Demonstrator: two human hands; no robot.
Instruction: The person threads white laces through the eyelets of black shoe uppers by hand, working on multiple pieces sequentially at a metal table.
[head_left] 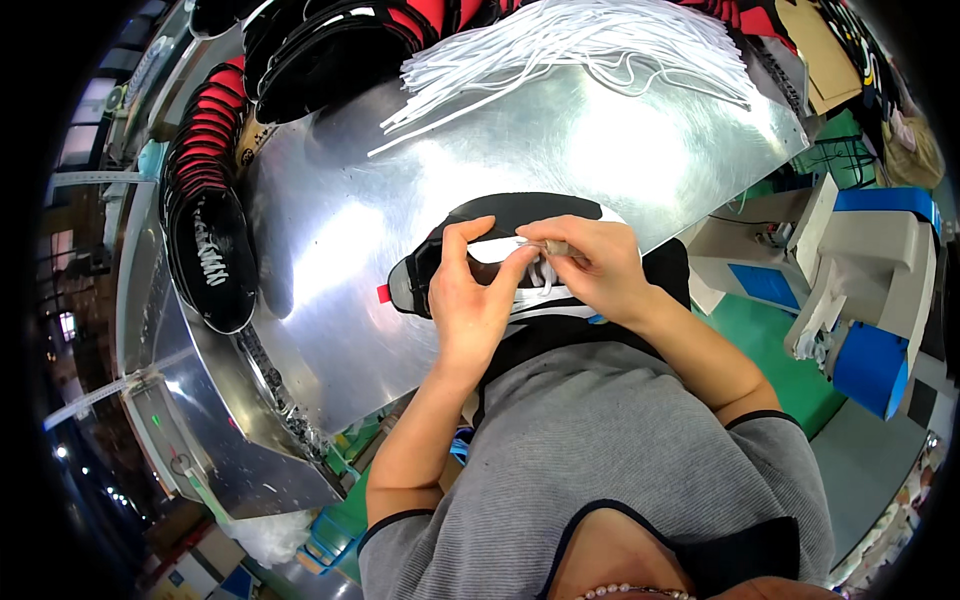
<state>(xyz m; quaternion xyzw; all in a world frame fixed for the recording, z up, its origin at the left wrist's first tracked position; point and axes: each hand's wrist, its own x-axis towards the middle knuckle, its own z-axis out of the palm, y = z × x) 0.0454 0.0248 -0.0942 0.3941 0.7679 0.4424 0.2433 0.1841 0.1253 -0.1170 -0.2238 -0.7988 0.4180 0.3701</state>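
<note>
A black shoe upper (520, 206) with white and grey parts and a small red tab lies near the table's front edge, in front of my body. My left hand (468, 305) grips it, index finger bent over the black side and thumb reaching toward the eyelet area. From the right, my right hand (598, 268) is closed in a pinch at the same spot, its fingertips meeting the left thumb. A white shoelace (541, 277) loops through the upper below the right fingertips. The pinched lace end is mostly hidden by fingers.
A heap of white shoelaces (580, 48) lies at the far side of the metal table (330, 345). Nested black and red shoe uppers (208, 150) curve along the left, with more stacked (340, 60) at the back. A beige and blue machine (865, 240) stands right.
</note>
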